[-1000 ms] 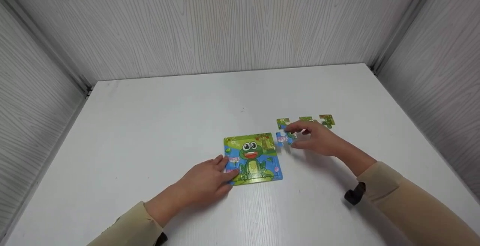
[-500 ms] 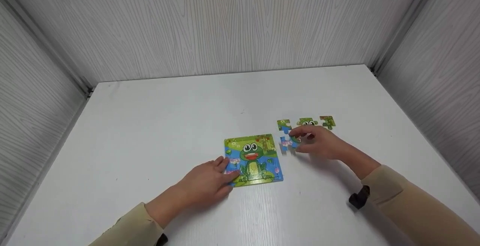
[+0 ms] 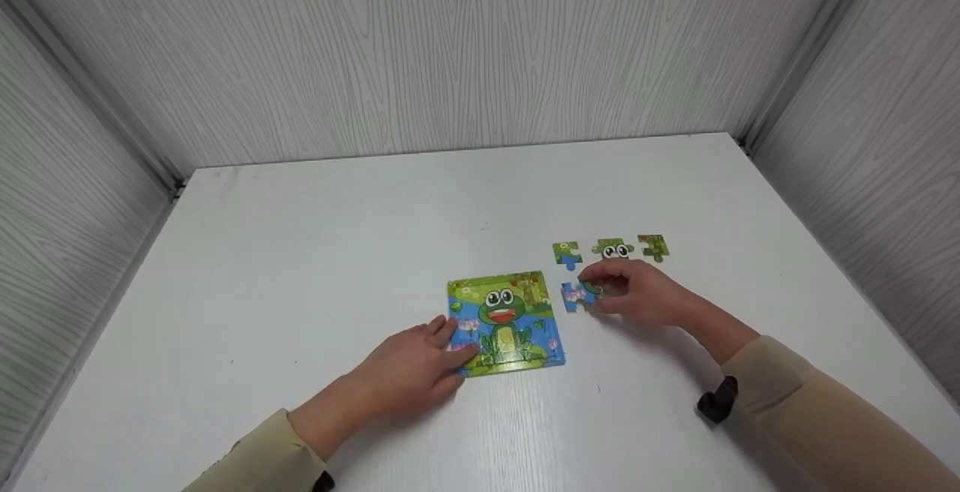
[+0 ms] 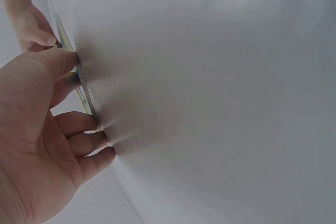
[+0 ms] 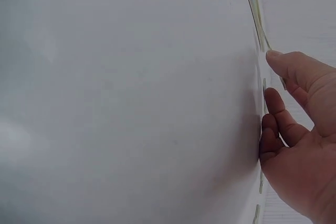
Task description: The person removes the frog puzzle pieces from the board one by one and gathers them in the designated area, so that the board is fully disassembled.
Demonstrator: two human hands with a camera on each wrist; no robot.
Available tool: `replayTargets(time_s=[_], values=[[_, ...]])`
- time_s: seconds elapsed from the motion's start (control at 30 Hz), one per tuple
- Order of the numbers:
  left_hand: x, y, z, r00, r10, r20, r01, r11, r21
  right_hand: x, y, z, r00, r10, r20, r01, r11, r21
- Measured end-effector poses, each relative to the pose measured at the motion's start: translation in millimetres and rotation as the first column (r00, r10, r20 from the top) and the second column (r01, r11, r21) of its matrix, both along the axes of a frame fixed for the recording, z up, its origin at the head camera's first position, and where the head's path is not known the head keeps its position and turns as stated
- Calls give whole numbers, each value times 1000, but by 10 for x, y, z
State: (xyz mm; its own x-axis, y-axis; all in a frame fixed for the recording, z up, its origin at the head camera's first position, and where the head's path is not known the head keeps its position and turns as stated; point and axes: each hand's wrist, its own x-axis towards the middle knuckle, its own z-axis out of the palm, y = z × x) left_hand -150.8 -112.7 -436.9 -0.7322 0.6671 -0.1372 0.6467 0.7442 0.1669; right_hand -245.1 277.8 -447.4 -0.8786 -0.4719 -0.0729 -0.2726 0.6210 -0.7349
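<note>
A square frog puzzle board (image 3: 517, 338) lies flat on the white table. My left hand (image 3: 409, 364) holds its lower left corner: the index finger rests on the picture, while the thumb and other fingers touch the edges. Right of the board, my right hand (image 3: 645, 293) pinches a blue and pink puzzle piece (image 3: 573, 296) between thumb and index finger. In the right wrist view this piece looks tilted, and the hand covers part of it. Behind it lie a green and blue corner piece (image 3: 566, 253), a frog-eyes piece (image 3: 615, 249) and a brown and green corner piece (image 3: 655, 247).
The white table (image 3: 337, 229) is enclosed by a grey wood-grain back panel (image 3: 465, 49) and side panels (image 3: 862, 124). Edges of further flat pieces (image 5: 257, 213) show below the right hand in the right wrist view; their pictures cannot be seen.
My right hand has drawn the pinched piece toward me and slightly right, apart from the board's edge. More of the frog-eyes piece now shows. The left hand has stayed on the board.
</note>
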Motion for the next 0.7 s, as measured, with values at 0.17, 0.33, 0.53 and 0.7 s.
replayTargets(time_s=[0.17, 0.33, 0.53, 0.7], values=[[-1, -5, -3, 1000, -9, -5, 9, 1000, 1, -1, -5, -24, 1000, -19, 11, 19, 1000, 6], [-5, -9, -16, 1000, -11, -1, 11, 1000, 5, -5, -10, -41, 999, -40, 21, 40, 999, 24], [-1, -13, -21, 1000, -8, -1, 8, 1000, 14, -6, -4, -40, 999, -30, 33, 30, 1000, 10], [7, -17, -23, 1000, -9, -15, 10, 1000, 25, -5, -1, -36, 999, -26, 39, 26, 1000, 3]])
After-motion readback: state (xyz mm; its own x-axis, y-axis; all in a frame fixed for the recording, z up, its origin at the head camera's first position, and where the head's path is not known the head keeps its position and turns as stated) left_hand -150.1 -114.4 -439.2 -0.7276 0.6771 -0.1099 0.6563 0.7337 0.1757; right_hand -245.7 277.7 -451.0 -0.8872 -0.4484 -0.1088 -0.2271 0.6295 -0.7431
